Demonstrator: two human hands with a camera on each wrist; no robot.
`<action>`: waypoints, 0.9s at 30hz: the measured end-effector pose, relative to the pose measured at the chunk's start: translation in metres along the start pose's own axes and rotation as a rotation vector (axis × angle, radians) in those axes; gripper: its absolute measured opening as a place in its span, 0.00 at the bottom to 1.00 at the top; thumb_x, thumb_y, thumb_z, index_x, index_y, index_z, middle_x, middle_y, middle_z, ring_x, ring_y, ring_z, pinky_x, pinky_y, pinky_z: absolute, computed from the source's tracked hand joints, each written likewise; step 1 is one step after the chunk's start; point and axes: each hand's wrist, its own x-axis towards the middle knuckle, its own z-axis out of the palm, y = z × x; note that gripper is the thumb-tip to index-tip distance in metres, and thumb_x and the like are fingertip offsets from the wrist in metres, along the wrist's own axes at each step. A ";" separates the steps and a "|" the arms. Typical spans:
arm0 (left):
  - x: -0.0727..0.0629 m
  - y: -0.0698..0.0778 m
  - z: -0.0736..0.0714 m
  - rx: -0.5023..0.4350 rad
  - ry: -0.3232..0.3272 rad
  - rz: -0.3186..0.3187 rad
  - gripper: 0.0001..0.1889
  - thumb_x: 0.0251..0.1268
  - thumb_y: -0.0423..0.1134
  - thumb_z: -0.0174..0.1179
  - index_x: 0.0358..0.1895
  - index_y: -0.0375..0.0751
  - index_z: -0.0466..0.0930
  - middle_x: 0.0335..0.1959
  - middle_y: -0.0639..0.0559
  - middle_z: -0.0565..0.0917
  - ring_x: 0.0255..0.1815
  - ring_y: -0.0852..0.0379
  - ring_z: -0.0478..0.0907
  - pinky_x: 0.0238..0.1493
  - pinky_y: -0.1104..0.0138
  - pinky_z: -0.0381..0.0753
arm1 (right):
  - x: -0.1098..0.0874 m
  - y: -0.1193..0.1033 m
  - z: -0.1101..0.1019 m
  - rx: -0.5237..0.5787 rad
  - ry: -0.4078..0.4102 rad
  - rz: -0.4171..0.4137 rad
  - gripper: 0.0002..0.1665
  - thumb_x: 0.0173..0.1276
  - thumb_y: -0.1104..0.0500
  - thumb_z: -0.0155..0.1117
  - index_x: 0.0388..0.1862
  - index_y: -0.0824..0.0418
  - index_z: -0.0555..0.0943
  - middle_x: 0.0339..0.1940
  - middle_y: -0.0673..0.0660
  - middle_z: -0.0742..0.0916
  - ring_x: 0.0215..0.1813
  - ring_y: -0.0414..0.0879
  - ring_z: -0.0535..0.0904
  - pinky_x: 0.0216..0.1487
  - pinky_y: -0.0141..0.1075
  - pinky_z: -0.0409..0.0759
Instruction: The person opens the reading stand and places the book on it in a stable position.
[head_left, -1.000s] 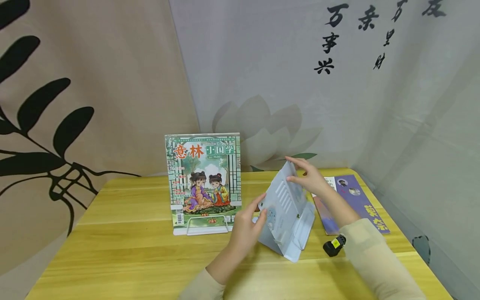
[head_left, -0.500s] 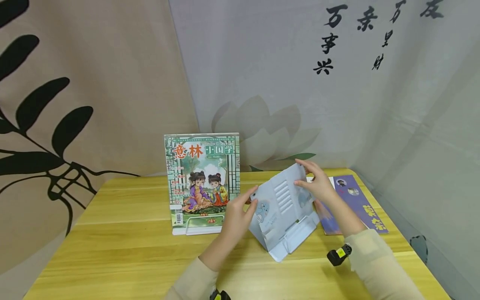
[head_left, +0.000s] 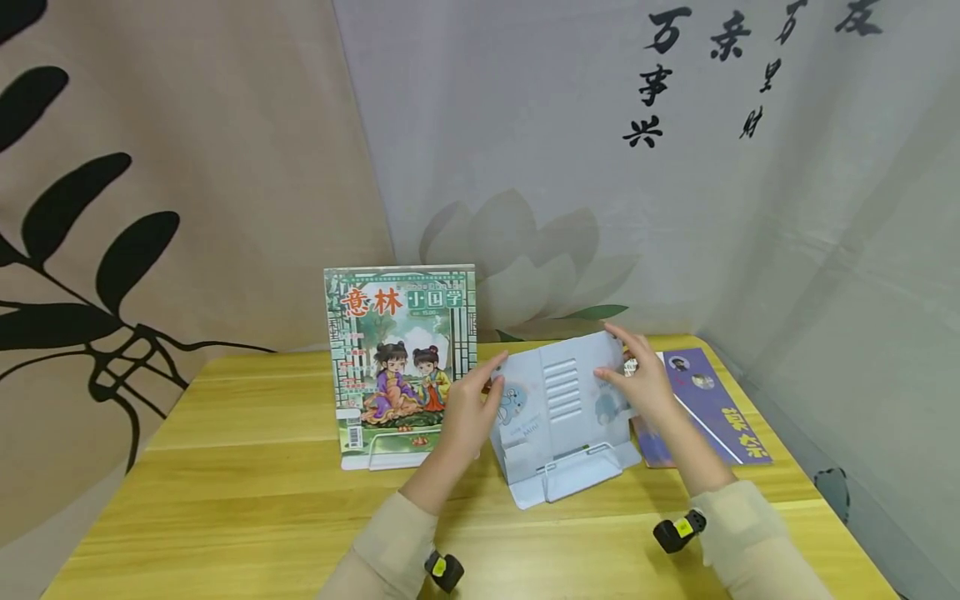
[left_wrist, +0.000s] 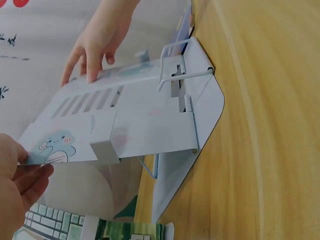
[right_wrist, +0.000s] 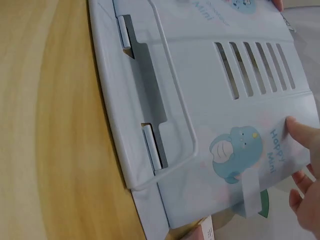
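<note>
A pale blue metal book stand (head_left: 561, 433) with slots and cartoon prints stands tilted back on the table, its wire page holder (left_wrist: 167, 67) at the front of its base. My left hand (head_left: 467, 417) pinches the panel's upper left edge between thumb and fingers. At the upper right edge, my right hand (head_left: 647, 383) holds the panel, with the thumb (right_wrist: 300, 132) on its front and fingers behind. Close to my left hand, a green magazine (head_left: 405, 358) leans upright on another stand, whose white lip (head_left: 356, 462) shows below it.
A purple book (head_left: 712, 400) lies flat on the wooden table (head_left: 225, 500), right of the stand and partly behind my right forearm. A printed curtain (head_left: 525, 125) hangs behind the table's far edge.
The book stand has turned from an angled position to face more toward me, both hands staying on its edges. My left hand has moved slightly left; the magazine stays in place.
</note>
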 end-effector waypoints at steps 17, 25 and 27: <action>0.002 -0.014 0.012 0.085 -0.058 -0.101 0.42 0.52 0.33 0.72 0.72 0.54 0.63 0.59 0.45 0.77 0.33 0.52 0.82 0.41 0.64 0.81 | -0.022 -0.011 0.009 -0.024 0.154 0.055 0.43 0.52 0.62 0.77 0.68 0.51 0.71 0.56 0.55 0.76 0.41 0.46 0.68 0.30 0.34 0.69; 0.012 -0.016 0.019 0.004 -0.070 -0.167 0.44 0.54 0.29 0.69 0.74 0.56 0.58 0.42 0.35 0.83 0.11 0.62 0.66 0.19 0.71 0.76 | -0.017 -0.006 0.013 -0.001 0.156 0.082 0.43 0.55 0.61 0.76 0.69 0.48 0.69 0.47 0.58 0.80 0.40 0.48 0.71 0.27 0.35 0.72; 0.014 -0.016 0.021 0.006 -0.060 -0.172 0.44 0.54 0.29 0.69 0.74 0.55 0.59 0.36 0.36 0.83 0.11 0.62 0.66 0.19 0.70 0.75 | -0.014 -0.004 0.014 0.008 0.152 0.087 0.43 0.55 0.60 0.76 0.69 0.48 0.69 0.40 0.60 0.80 0.39 0.49 0.71 0.27 0.35 0.73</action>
